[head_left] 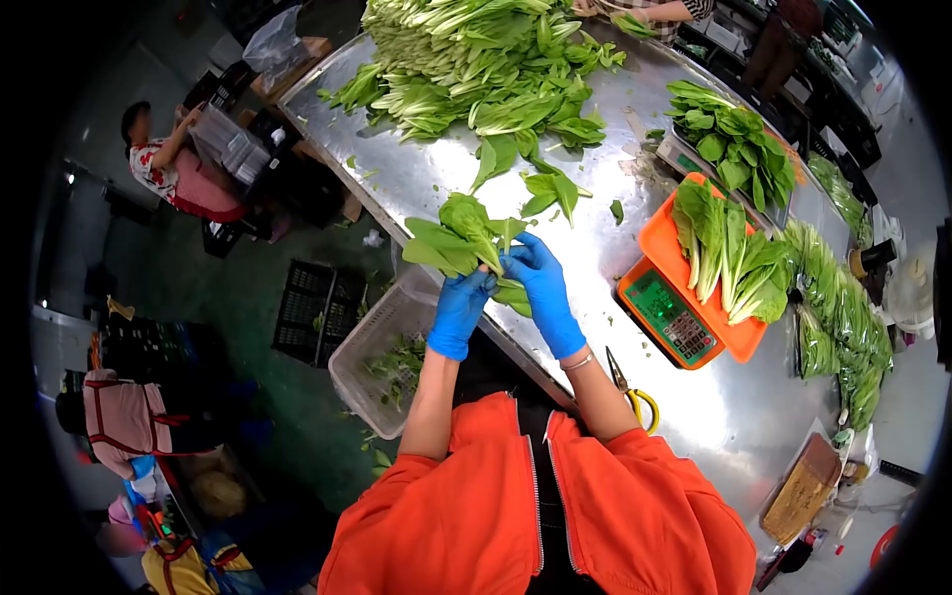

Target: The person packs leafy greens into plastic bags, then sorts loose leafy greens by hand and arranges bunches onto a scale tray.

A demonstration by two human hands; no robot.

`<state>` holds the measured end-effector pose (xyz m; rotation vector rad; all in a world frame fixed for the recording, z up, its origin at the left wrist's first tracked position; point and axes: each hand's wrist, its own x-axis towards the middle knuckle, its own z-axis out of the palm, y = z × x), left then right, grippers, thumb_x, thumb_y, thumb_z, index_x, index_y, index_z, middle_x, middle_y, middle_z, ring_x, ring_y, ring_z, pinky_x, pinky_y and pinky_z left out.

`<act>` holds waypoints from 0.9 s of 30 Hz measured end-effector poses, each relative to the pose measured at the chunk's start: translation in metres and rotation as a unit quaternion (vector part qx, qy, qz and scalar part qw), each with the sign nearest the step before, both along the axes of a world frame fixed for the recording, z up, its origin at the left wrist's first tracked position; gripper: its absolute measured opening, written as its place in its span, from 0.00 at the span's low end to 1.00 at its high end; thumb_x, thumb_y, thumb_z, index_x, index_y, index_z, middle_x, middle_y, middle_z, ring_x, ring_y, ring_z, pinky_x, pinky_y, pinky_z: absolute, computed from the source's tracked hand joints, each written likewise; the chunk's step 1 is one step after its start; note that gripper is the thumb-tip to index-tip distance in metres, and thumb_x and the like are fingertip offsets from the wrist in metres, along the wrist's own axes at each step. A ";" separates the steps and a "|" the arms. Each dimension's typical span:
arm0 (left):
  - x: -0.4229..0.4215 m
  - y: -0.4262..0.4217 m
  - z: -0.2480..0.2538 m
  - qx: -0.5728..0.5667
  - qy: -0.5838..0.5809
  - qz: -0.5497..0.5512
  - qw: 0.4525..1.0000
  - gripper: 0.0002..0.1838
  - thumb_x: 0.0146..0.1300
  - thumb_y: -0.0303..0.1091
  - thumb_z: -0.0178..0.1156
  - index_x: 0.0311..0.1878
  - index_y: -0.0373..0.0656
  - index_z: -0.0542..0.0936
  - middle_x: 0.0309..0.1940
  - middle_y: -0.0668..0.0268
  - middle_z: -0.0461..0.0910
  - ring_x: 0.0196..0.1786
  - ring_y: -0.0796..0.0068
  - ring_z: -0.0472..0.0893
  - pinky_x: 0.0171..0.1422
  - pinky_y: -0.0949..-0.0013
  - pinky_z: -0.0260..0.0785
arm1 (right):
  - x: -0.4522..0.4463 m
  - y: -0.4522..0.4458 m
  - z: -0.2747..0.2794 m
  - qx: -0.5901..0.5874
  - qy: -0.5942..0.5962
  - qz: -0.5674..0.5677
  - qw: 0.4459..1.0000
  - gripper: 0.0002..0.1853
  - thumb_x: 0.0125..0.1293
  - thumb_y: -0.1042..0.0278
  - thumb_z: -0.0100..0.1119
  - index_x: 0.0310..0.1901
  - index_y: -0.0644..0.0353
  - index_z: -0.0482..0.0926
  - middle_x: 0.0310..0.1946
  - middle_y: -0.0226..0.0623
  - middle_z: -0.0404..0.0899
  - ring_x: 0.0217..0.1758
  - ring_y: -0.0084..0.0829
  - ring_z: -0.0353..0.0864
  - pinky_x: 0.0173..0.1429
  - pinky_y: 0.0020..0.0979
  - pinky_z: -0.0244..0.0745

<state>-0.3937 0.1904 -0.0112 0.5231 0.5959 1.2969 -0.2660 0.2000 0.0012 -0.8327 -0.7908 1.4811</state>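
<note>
In a blue glove, my left hand [460,309] is closed around the stem end of a small leafy green [451,236], its broad leaves fanning up and left. My right hand [540,288], also gloved in blue, pinches a leaf of the same plant close beside it. Both hands are over the near edge of the metal table [595,387]. Just beyond them lie a few loose leaves [550,188]. To the right is an orange digital scale [666,315] with several leafy greens [734,248] in its orange tray. Yellow-handled scissors [635,397] lie by my right forearm.
A large heap of greens [476,69] covers the far table, where another person's hands [635,12] work. More greens [729,139] rest on a second scale; bagged greens [843,317] lie at right. Below the edge stand a pale bin [347,362] with trimmings and a black crate [315,312].
</note>
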 end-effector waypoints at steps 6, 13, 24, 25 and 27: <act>-0.004 0.000 -0.003 0.012 0.089 -0.027 0.996 0.09 0.55 0.24 0.53 0.41 0.42 0.71 0.30 0.71 0.71 0.28 0.84 0.69 0.28 0.81 0.59 | 0.009 -0.002 0.007 -0.020 -0.019 0.065 0.998 0.16 0.55 0.73 0.53 0.46 0.66 0.67 0.33 0.32 0.73 0.33 0.19 0.72 0.39 0.19 0.68; 0.013 0.004 0.016 -0.084 0.074 0.079 0.991 0.10 0.54 0.25 0.52 0.41 0.42 0.71 0.29 0.71 0.72 0.25 0.85 0.67 0.25 0.82 0.57 | -0.008 -0.008 0.015 0.005 -0.031 -0.052 0.998 0.15 0.52 0.70 0.58 0.42 0.65 0.70 0.30 0.30 0.74 0.32 0.18 0.71 0.38 0.19 0.67; 0.003 0.014 -0.012 -0.071 0.004 0.127 0.989 0.10 0.53 0.24 0.55 0.40 0.38 0.72 0.25 0.72 0.71 0.24 0.86 0.66 0.24 0.83 0.58 | -0.011 0.001 -0.015 -0.112 0.058 -0.082 0.989 0.07 0.54 0.67 0.56 0.28 0.62 0.73 0.23 0.27 0.70 0.25 0.16 0.66 0.31 0.19 0.64; -0.006 0.014 -0.012 -0.055 -0.026 0.162 0.985 0.09 0.53 0.24 0.54 0.40 0.37 0.72 0.26 0.71 0.71 0.25 0.86 0.66 0.26 0.82 0.59 | -0.010 0.003 -0.020 -0.141 0.177 -0.078 0.971 0.07 0.55 0.67 0.55 0.27 0.61 0.72 0.23 0.27 0.70 0.25 0.16 0.66 0.31 0.20 0.65; -0.039 0.010 0.001 0.016 -0.113 0.168 0.979 0.10 0.55 0.24 0.52 0.41 0.35 0.71 0.27 0.70 0.70 0.27 0.84 0.66 0.31 0.81 0.60 | -0.013 0.010 -0.026 -0.129 0.101 -0.082 0.983 0.07 0.55 0.66 0.54 0.28 0.60 0.72 0.24 0.28 0.69 0.25 0.19 0.67 0.33 0.22 0.66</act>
